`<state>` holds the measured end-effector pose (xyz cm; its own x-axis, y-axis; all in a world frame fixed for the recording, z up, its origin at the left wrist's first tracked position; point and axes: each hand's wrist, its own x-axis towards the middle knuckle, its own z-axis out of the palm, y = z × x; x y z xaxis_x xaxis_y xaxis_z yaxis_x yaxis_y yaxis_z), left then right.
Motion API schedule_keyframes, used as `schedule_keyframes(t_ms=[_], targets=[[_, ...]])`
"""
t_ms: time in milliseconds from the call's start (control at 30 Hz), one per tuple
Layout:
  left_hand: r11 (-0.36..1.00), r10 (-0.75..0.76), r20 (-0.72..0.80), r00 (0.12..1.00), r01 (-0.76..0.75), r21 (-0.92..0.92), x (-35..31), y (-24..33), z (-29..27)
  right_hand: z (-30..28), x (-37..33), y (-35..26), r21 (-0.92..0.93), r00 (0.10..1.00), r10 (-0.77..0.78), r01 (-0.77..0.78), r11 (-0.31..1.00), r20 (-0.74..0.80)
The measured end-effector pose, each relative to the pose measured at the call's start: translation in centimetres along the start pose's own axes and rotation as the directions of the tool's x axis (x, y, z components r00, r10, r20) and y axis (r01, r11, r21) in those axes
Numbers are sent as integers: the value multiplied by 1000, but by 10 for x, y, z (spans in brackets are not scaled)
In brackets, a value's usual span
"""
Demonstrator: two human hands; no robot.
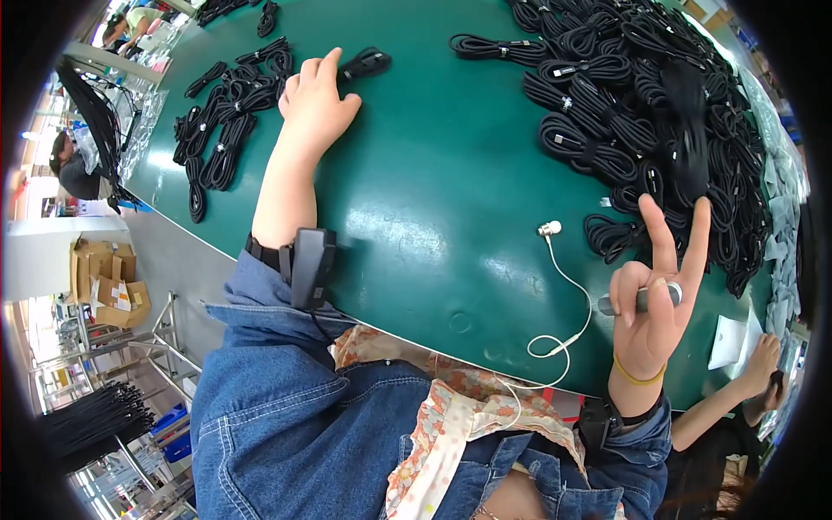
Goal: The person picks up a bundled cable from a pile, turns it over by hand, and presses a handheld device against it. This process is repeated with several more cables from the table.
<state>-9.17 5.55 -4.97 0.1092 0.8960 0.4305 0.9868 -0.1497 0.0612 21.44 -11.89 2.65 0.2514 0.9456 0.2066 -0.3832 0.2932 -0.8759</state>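
On the green table, my left hand (319, 102) reaches to the far left with its fingers stretched out. Just beyond its fingertips lies a small coiled black cable (368, 62); whether they touch, I cannot tell. My right hand (652, 303) is palm up at the right. Its thumb and folded fingers grip a short grey cylindrical tool (640, 299), while two fingers point forward, spread apart. Close to those fingertips is a motion-blurred black cable bundle (689, 130), above a large heap of coiled black cables (598, 113).
A smaller group of cable coils (227, 113) lies at the far left. White wired earphones (550, 230) trail across the table's near edge. At the right, a co-worker's hand (763, 362) is beside white paper (730, 342). Cardboard boxes (113, 282) stand on the floor at left.
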Motion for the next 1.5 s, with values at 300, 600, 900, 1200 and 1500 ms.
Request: schedule_keyframes(t_ms=[300,600,900,1200,1500], targets=[[554,391,301,870,39,-831,-12,76,-49,-24,-7,8,-282,937,277,-212,936,214],[823,421,248,872,-253,-509,-28,82,-51,-20,-7,11,-418,925,349,-261,870,149],[420,571,201,796,-73,-905,-29,104,-77,-15,-5,9,-528,963,257,-175,831,85],[109,613,-2,790,-87,-990,-40,114,-77,-22,-9,13,-521,943,207,-42,852,261],[28,544,315,778,359,-933,-46,115,-91,-21,-9,12,-507,947,155,9,862,281]])
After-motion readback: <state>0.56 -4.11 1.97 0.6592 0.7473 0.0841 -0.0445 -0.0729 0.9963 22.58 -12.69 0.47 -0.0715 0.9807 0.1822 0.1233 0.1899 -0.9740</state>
